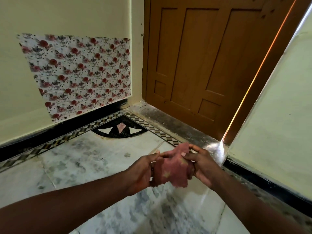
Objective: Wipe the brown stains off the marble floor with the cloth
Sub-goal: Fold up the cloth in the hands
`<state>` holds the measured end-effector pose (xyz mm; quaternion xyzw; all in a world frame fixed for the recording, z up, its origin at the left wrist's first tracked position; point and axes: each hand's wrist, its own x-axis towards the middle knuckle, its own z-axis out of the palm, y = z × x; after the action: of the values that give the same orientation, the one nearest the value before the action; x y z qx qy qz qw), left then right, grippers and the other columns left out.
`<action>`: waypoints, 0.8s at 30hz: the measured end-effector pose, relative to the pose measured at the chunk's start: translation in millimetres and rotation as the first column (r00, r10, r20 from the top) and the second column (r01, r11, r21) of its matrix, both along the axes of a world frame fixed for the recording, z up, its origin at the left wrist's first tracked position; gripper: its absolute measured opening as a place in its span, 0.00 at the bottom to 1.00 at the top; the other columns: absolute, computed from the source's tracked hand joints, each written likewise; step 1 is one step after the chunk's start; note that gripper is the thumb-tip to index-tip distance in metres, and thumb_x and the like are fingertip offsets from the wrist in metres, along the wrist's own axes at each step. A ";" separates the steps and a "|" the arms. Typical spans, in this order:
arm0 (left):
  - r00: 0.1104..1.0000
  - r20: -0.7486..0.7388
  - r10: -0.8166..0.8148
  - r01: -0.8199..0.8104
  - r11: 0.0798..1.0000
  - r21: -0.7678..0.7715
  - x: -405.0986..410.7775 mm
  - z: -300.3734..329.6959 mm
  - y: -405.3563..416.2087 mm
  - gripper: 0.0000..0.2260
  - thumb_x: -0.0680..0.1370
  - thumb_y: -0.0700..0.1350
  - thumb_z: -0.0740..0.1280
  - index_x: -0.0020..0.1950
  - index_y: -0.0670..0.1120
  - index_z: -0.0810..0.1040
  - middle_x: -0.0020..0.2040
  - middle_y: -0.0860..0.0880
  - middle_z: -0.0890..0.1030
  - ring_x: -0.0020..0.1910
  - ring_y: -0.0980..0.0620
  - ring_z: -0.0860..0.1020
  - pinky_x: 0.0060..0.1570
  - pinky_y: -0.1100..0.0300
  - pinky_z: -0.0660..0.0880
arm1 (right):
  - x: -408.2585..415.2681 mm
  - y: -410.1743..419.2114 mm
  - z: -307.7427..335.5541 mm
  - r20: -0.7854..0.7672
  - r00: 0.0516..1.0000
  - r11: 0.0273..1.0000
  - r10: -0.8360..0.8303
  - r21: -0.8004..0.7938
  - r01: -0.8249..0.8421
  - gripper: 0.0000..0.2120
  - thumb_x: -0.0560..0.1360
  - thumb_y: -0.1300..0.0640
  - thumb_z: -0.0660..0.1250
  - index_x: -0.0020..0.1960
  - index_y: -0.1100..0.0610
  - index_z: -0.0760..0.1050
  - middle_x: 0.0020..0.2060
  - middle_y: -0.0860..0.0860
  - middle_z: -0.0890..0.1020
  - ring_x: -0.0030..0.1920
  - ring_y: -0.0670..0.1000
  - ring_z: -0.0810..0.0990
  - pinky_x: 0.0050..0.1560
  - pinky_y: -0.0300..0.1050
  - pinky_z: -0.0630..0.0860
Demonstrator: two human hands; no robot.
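A faded red cloth point(172, 168) with pale star marks hangs in the air between both hands, above the white marble floor point(87, 159). My left hand point(143, 171) grips its left edge with thumb and fingers. My right hand point(200, 164) pinches its upper right part. The cloth is bunched at the top and hangs loose below. Grey smudges mottle the marble; I cannot pick out distinct brown stains from here, apart from a faint brownish line along the left border strip point(38, 158).
A brown wooden door point(211, 56) stands ahead, slightly ajar with light through the gap at its right. A dark stone threshold point(170, 125) lies before it. Walls with black skirting close in left and right. A black inlay pattern point(120, 130) marks the corner.
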<state>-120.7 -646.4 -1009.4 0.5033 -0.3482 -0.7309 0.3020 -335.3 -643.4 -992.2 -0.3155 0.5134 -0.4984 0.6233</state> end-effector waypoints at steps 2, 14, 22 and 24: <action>0.998 0.043 0.052 -0.051 0.998 -0.029 -7.9 3.1 -2.0 0.15 0.86 0.53 0.63 0.63 0.45 0.83 0.49 0.42 0.87 0.38 0.46 0.83 0.34 0.60 0.76 | -3.8 0.9 -2.3 0.001 1.000 1.000 0.013 0.019 -0.013 0.20 0.78 0.72 0.69 0.66 0.55 0.80 0.61 0.63 0.84 0.55 0.65 0.87 0.51 0.60 0.85; 0.981 -0.170 0.096 -0.065 0.982 0.180 -18.8 14.4 -16.2 0.21 0.86 0.60 0.60 0.61 0.43 0.78 0.45 0.39 0.86 0.43 0.41 0.84 0.40 0.52 0.79 | 4.9 -8.7 34.4 -0.071 0.994 0.994 0.084 -0.065 -0.088 0.23 0.77 0.77 0.66 0.62 0.54 0.81 0.55 0.59 0.89 0.55 0.61 0.88 0.47 0.52 0.87; 0.945 -0.166 0.280 -0.276 0.960 0.047 9.7 144.7 -46.4 0.24 0.74 0.43 0.78 0.70 0.49 0.79 0.57 0.43 0.87 0.56 0.45 0.82 0.57 0.48 0.74 | 20.7 -39.5 194.6 -0.218 0.974 0.998 0.054 0.037 -0.048 0.19 0.79 0.73 0.68 0.57 0.51 0.84 0.50 0.52 0.90 0.51 0.56 0.90 0.51 0.57 0.86; 0.957 -0.112 0.266 -0.269 0.963 -0.011 15.9 203.4 -43.5 0.29 0.71 0.45 0.81 0.69 0.54 0.77 0.56 0.47 0.89 0.58 0.46 0.83 0.61 0.46 0.71 | 22.9 -45.6 250.3 -0.225 0.974 0.998 0.030 0.059 -0.017 0.16 0.80 0.71 0.69 0.55 0.51 0.85 0.50 0.52 0.90 0.52 0.57 0.89 0.51 0.57 0.87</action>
<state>-104.8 -690.0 -806.0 0.5010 -0.2693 -0.7052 0.4233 -312.5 -689.0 -741.8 -0.3581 0.5912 -0.4371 0.5754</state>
